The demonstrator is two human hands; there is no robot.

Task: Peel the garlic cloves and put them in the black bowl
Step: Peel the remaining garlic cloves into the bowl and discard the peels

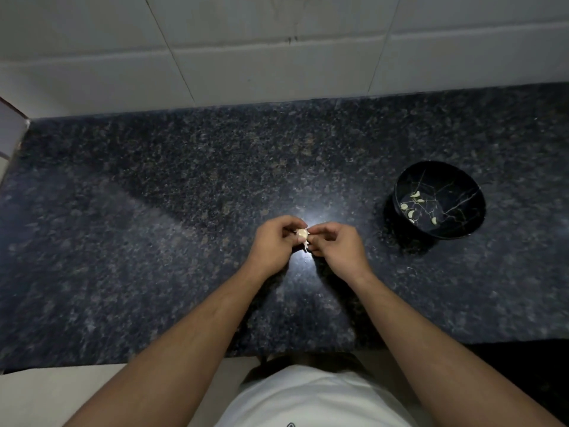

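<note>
Pinching one garlic clove (301, 233) between both hands (272, 244) (337, 246) over the counter (154, 195); bowl (462, 224) (peeled cloves (416, 195) inside) sits right.

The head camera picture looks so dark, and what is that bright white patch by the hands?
In the head view the room is dim; the patch is glare on the polished granite counter, just behind the garlic clove both hands pinch. Wide-angle distortion bends the wall tiles, and the edges look soft.
</note>
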